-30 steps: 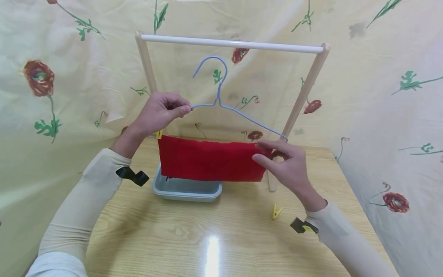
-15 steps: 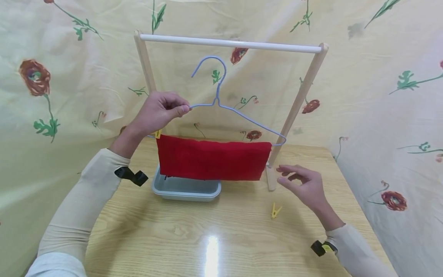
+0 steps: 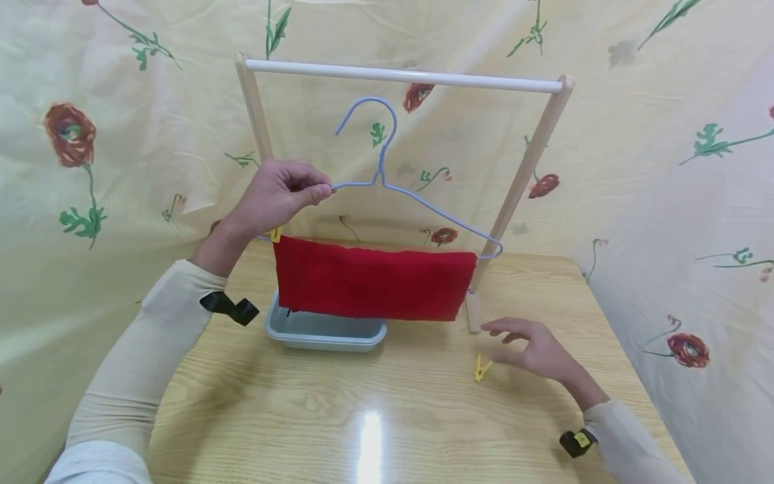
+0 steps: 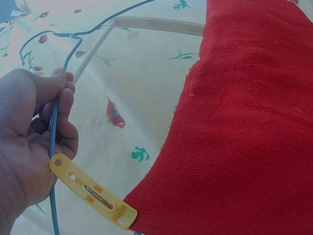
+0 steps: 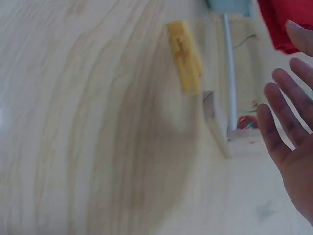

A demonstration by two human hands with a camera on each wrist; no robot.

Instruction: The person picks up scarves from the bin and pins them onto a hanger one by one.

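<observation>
My left hand (image 3: 281, 195) pinches the left shoulder of a blue wire hanger (image 3: 438, 212) between thumb and fingers and holds it up. A red cloth (image 3: 375, 282) hangs over the hanger's lower bar. At its left end a yellow clothespin (image 4: 93, 191) clips the cloth, just below my left hand in the left wrist view. My right hand (image 3: 532, 349) is in the air low on the right, fingers spread and holding nothing. Beside its thumb, a second yellow clothespin (image 3: 481, 368) lies on the table; the right wrist view shows this loose clothespin (image 5: 186, 56) apart from the fingers.
Behind the hanger stands a rack with a white rail (image 3: 405, 75) and wooden posts (image 3: 526, 175). A light blue tray (image 3: 326, 341) sits on the wooden table (image 3: 302, 410), partly beneath the cloth. Floral fabric (image 3: 665, 202) surrounds the table at the back and sides.
My right hand has left the cloth's right end and come down and right, close to the loose clothespin. The left hand keeps its hold on the hanger, nearly still.
</observation>
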